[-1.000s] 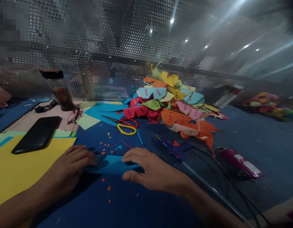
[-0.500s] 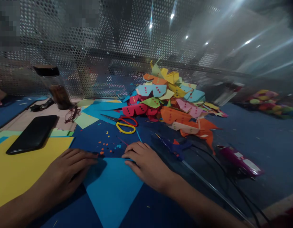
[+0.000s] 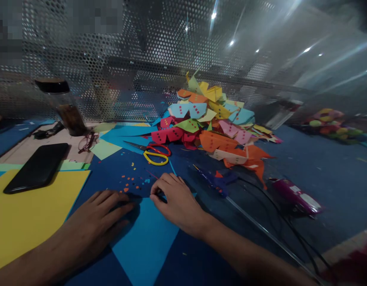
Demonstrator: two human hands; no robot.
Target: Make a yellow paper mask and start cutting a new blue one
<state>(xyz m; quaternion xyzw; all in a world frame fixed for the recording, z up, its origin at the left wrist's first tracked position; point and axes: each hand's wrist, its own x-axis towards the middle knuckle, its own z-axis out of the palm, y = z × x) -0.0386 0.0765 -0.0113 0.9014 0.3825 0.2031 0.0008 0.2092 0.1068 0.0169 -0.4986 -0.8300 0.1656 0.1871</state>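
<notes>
A blue paper [image 3: 147, 242], its lower end pointed, lies on the dark blue table between both hands. My left hand [image 3: 104, 216] rests palm down over its left side, fingers apart and nothing visible in them. On the paper's upper right edge is my right hand [image 3: 174, 202], thumb and index finger curled together; anything between the fingertips is hidden. Small red, orange and blue paper bits [image 3: 131, 182] are scattered just beyond the hands. Scissors [image 3: 156, 154] with red and yellow handles lie past these bits.
A pile of folded coloured paper shapes [image 3: 213, 123] rises at the back. To the right are a blue glue gun [image 3: 216, 182] with its cable and a purple device [image 3: 298, 196]. A black phone [image 3: 37, 169] lies on yellow sheets [image 3: 31, 218]; a jar [image 3: 70, 115] stands behind.
My left hand has moved slightly right over the paper, its fingers more spread. My right hand's thumb and index finger have curled together. The view has shifted a little.
</notes>
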